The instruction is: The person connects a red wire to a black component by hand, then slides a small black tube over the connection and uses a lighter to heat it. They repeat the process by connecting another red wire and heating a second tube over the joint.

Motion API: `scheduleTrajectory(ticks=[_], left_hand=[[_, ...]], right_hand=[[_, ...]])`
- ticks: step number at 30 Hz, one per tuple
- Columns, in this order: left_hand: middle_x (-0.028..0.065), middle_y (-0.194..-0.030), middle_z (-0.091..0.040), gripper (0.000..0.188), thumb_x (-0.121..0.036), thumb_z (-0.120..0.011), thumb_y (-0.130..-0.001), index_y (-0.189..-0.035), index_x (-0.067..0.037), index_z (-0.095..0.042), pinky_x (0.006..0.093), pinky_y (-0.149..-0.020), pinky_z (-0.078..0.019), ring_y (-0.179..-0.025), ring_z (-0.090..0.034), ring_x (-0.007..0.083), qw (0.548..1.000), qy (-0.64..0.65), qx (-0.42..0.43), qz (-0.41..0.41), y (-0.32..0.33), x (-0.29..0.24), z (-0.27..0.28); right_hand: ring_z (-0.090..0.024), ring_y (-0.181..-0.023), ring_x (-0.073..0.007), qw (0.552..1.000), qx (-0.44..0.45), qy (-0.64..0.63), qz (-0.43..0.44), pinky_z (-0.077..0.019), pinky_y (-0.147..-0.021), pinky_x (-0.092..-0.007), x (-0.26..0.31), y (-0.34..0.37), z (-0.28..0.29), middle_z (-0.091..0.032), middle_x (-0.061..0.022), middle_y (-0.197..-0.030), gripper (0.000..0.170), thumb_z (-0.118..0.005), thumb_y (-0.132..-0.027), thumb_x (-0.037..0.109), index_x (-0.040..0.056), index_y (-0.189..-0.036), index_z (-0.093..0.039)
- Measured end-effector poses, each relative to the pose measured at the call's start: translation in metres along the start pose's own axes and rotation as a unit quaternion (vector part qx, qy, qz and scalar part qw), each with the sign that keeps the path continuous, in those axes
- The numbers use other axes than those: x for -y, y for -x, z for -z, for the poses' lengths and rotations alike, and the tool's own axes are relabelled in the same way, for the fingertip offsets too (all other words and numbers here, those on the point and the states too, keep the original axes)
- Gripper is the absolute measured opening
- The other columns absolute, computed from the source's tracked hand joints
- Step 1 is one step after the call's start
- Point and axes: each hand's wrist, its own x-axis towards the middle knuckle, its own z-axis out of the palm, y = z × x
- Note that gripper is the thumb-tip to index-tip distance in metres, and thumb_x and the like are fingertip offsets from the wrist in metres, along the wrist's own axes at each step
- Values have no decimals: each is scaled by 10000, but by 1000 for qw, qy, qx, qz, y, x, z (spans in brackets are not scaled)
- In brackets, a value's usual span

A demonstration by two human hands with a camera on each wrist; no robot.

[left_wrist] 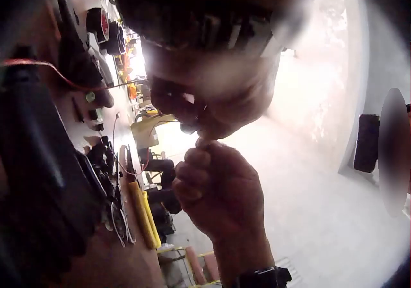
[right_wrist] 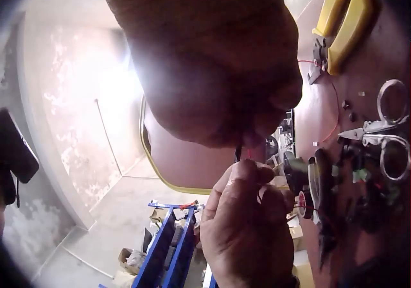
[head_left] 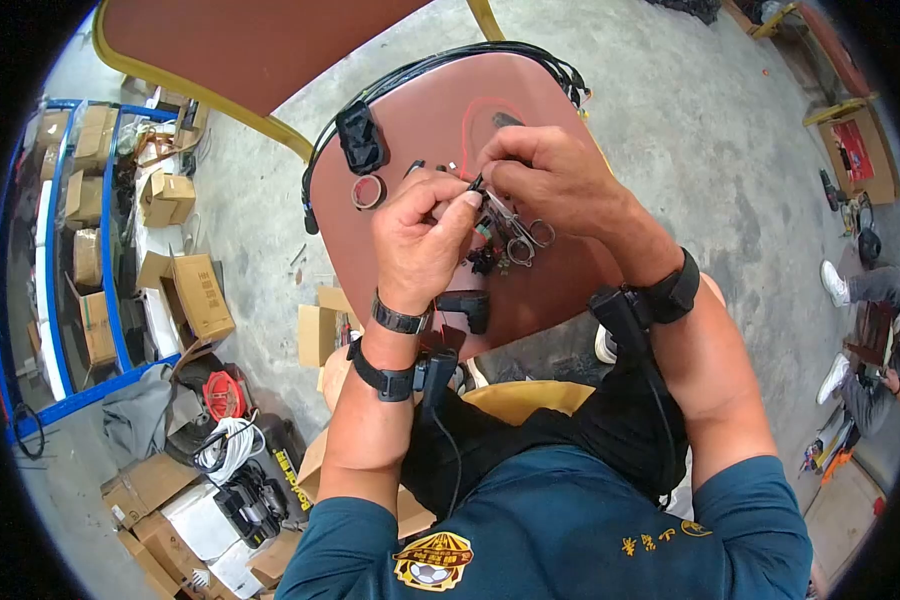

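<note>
Both hands meet above the seat of a reddish-brown chair [head_left: 410, 120]. Between thumb and fingers, the left hand [head_left: 420, 235] pinches a small black piece [head_left: 476, 183]. The right hand [head_left: 555, 180] has its fingertips on the same piece from the other side, thumb against curled fingers. A thin red wire [head_left: 467, 125] runs over the seat behind the hands. Silver scissors [right_wrist: 379, 133] lie below them, beside small dark parts [head_left: 485, 260]. In the right wrist view, the black piece [right_wrist: 238, 153] shows between the two hands; its details are too dark to tell.
On the seat are a black pouch-like item [head_left: 361, 137], a tape roll [head_left: 368, 191], yellow-handled pliers [right_wrist: 350, 31] and a black tool [head_left: 465, 310] near the front edge. A black cable bundle [head_left: 410, 68] curves around the back. Blue shelving [head_left: 120, 240] with boxes stands left.
</note>
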Motion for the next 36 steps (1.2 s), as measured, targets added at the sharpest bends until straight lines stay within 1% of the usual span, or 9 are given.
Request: scheduleTrajectory(ticks=[3, 9, 11, 14, 18, 21, 24, 33, 36], left_hand=[[26, -841, -614, 48, 27, -691, -836, -883, 33, -696, 202, -522, -414, -627, -531, 49, 1000, 24, -7, -16, 0, 0, -3], [14, -828, -614, 58, 37, -707, -804, -861, 31, -705, 183, -528, -378, -607, -492, 32, 999, 27, -23, 28, -2, 1, 0], [2, -865, -627, 80, 46, -712, -809, -885, 21, -711, 195, -612, -413, -682, -514, 43, 997, 40, -21, 62, 0, 8, 1], [-2, -882, -635, 92, 53, -713, -810, -893, 14, -714, 202, -653, -432, -721, -528, 50, 997, 38, -31, 66, 0, 9, 2], [-7, -765, -574, 43, 30, -708, -808, -851, 28, -715, 189, -515, -380, -589, -483, 32, 999, 9, -44, 4, -1, 9, -1], [-12, -755, -568, 33, 26, -703, -816, -846, 29, -714, 188, -511, -374, -591, -483, 32, 999, 15, -41, 22, -1, 2, -2], [16, -863, -648, 51, 28, -701, -822, -872, 23, -711, 209, -662, -452, -740, -562, 70, 997, 38, -25, 70, 1, 7, 1], [1, -802, -648, 86, -23, -652, -883, -941, 12, -706, 208, -540, -417, -617, -539, 62, 968, 195, 41, 151, -2, 19, 13], [5, -806, -646, 106, -39, -649, -892, -957, 20, -707, 211, -527, -409, -593, -526, 70, 972, 187, 30, 143, -3, 12, 11]], right_hand=[[-546, -606, -63, 1000, -6, 19, -16, -448, -533, -239, 3, 0, 0, -590, 0, -690, 150, -576, -913, 114, -1, -938, -668], [-543, -601, -60, 999, -16, 36, 8, -447, -526, -245, 1, 1, -3, -597, 1, -688, 141, -589, -905, 106, -5, -929, -673], [-546, -610, -58, 998, -26, 36, 42, -449, -531, -245, -5, 0, -5, -598, 3, -691, 134, -597, -901, 94, -13, -928, -673], [-684, -750, -190, 1000, -4, 16, -23, -539, -682, -324, 7, 2, -3, -703, -171, -815, 213, -639, -867, 143, -45, -949, -697], [-680, -732, -184, 1000, -5, 27, 8, -540, -679, -320, -2, 1, -6, -704, -159, -805, 206, -650, -860, 146, -36, -943, -701], [-682, -727, -195, 999, -9, 39, 15, -541, -681, -324, -2, 1, -6, -704, -152, -801, 197, -655, -855, 143, -28, -943, -702], [-684, -729, -207, 998, -12, 43, 37, -542, -685, -329, -6, 1, -7, -701, -148, -800, 186, -653, -854, 135, -21, -943, -704], [-675, -765, -149, 998, 27, -18, 51, -541, -695, -303, -3, 3, -6, -699, -101, -808, 112, -632, -890, 68, -10, -955, -678], [-669, -774, -133, 997, 32, -64, 38, -540, -695, -294, -4, 1, -6, -694, -80, -811, 95, -629, -895, 54, -11, -952, -670]])
